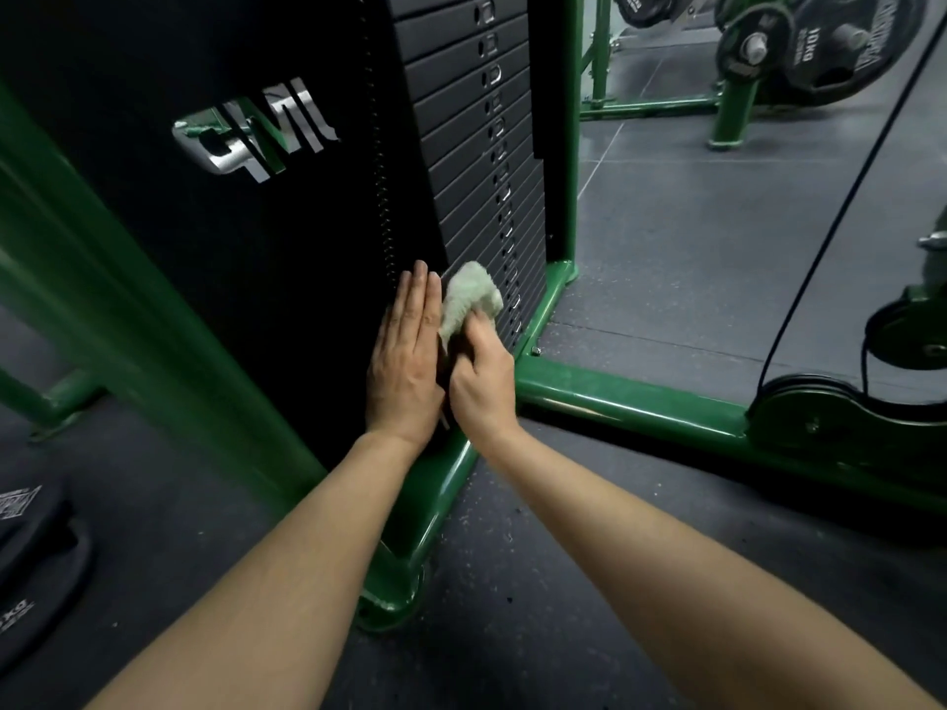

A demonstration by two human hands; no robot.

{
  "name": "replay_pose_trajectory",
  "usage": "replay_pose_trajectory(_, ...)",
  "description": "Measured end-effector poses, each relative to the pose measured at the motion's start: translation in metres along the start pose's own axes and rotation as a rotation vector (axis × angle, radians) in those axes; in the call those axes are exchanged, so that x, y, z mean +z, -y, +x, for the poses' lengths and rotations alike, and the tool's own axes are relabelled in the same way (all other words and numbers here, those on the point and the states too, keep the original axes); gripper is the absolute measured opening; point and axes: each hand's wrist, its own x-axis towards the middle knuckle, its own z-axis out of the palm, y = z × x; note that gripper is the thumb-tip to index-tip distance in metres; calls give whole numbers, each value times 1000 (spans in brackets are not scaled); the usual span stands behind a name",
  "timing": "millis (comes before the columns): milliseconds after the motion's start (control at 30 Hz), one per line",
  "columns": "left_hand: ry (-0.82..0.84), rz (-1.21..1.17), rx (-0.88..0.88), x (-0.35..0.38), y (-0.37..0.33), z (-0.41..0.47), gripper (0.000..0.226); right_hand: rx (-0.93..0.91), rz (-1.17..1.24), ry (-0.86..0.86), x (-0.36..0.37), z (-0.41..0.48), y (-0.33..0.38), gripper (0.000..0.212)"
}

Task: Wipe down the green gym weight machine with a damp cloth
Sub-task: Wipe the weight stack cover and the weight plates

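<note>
Cloth [469, 299] first: you have a pale, bunched rag gripped in your right hand [481, 386], fingers curled round its lower part, and it is pressed against the low plates of the black weight stack [476, 161] of the green weight machine [630, 402]. Your left hand [405, 361] lies flat with straight fingers against the black side panel [230, 258], just beside the cloth and touching your right hand along its edge. That panel carries a chrome logo [256, 130] higher up. Below your wrists runs the machine's green base rail [435, 494], ending in a bolted foot plate [389, 602] on the dark rubber floor [692, 238]. A slanted green upright [118, 310] crosses the left side of the view. At your far right a black cable [830, 238] drops to a pulley [799, 402] on the base. Beyond, at top right, black weight plates [799, 43] hang on a green rack, one marked 10KG. Another black plate [31, 566] lies on the floor at lower left.
</note>
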Motion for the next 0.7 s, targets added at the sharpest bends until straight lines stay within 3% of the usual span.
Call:
replay_pose_trajectory(67,31,6,-3,-3,-2,0,91,93,-29,36,-2,-16,-30,54)
replay_pose_trajectory(200,75,146,44,-2,-8,-7,103,387,-41,120,-10,-46,-68,34)
replay_pose_trajectory(333,97,185,61,-4,-11,-7,91,383,38,111,-5,-47,-53,43)
replay_pose_trajectory(533,81,210,32,-7,-17,-7,89,460,164,-9,-4,33,-28,23)
replay_pose_trajectory(700,191,419,226,-12,-30,0,82,523,214,8,-13,64,-42,28)
